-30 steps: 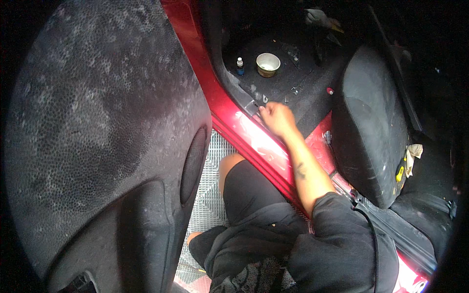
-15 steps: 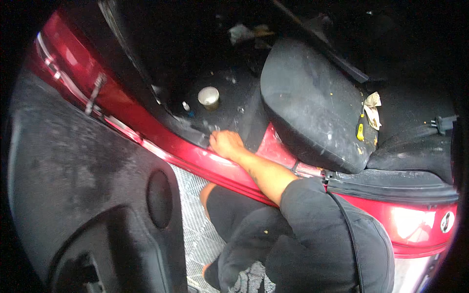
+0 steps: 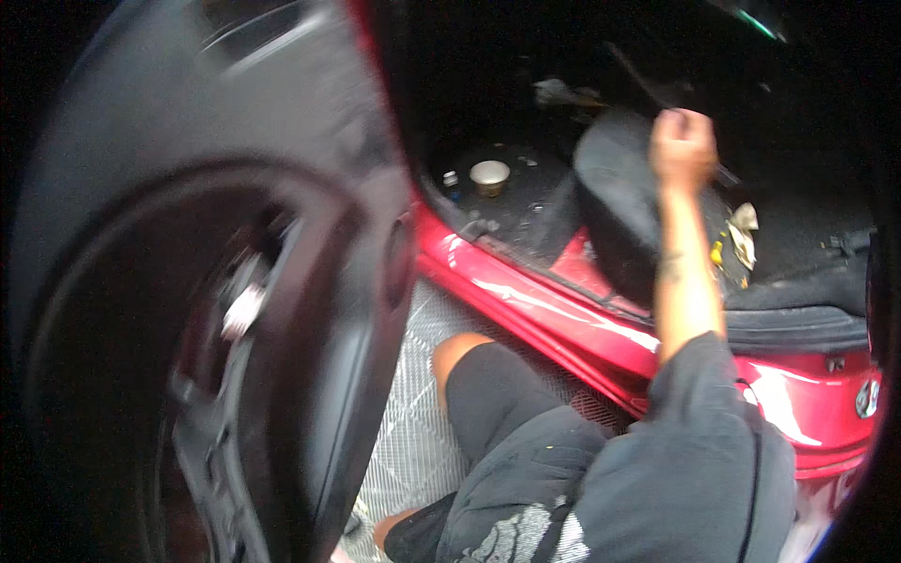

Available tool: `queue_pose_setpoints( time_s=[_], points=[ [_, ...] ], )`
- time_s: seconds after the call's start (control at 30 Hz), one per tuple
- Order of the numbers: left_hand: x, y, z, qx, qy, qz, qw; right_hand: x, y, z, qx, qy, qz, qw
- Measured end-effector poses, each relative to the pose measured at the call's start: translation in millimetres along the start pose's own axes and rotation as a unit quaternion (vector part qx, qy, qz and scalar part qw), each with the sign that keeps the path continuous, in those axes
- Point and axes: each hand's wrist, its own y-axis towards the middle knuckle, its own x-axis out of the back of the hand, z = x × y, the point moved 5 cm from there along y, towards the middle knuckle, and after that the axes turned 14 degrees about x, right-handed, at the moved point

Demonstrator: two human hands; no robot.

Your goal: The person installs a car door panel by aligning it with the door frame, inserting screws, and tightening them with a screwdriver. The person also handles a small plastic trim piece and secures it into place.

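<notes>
Grey patterned floor matting point(image 3: 413, 441) runs under everything, and I'm crouched on it right beside an open red car, so the whole view is pretty cramped. Nearest to me are my bent knee point(image 3: 460, 352) and dark shorts, tucked against the car, probably just to get close enough to reach inside. Filling the whole left side is the open door's dark inner panel point(image 3: 216, 310), smeared with motion blur, swung wide so the opening is free.

Just beyond my knee is the glossy red door sill point(image 3: 554, 314), running from left-far to right-near. Past that, down in the footwell, sits the black floor mat point(image 3: 511, 202) with a small round cream-coloured cup or cap point(image 3: 489, 174) standing on it and a tiny white thing just beside it, too small to make out. They look parked there to stay within reach.

My right hand point(image 3: 682, 150) is stretched up and over the dark seat cushion point(image 3: 615, 202), farther in than anything else I'm touching. The grip is curled into a closed fist and a thin dark rod seems to stick out to the right of it, but it's blurry, so I can't tell for sure what it's clamped on. A crumpled yellowish scrap point(image 3: 741, 235) lies on the seat near my forearm. My left hand isn't in view at all.
</notes>
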Motion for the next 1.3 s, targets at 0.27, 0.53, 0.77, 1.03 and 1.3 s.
queue_pose_setpoints(
  time_s=[0.27,0.53,0.77,1.03,1.3],
  points=[
    [11,-13,-19,0.190,0.004,-0.004,0.982,81,-59,-144,-0.169,-0.313,0.521,0.776],
    [-9,-23,-32,0.250,-0.045,0.032,0.967,59,-113,-214,-0.212,-0.278,0.591,0.727],
    [-14,-37,-42,0.292,-0.120,-0.034,0.948,59,-23,-293,-0.420,0.140,-0.033,0.896],
    [0,-66,-93,0.149,-0.280,-0.250,0.915,142,-79,130,-0.491,0.719,-0.016,0.492],
    [-49,-102,-387,0.605,-0.646,0.303,-0.353,275,-281,271,-0.365,0.658,0.449,0.481]
  ],
)
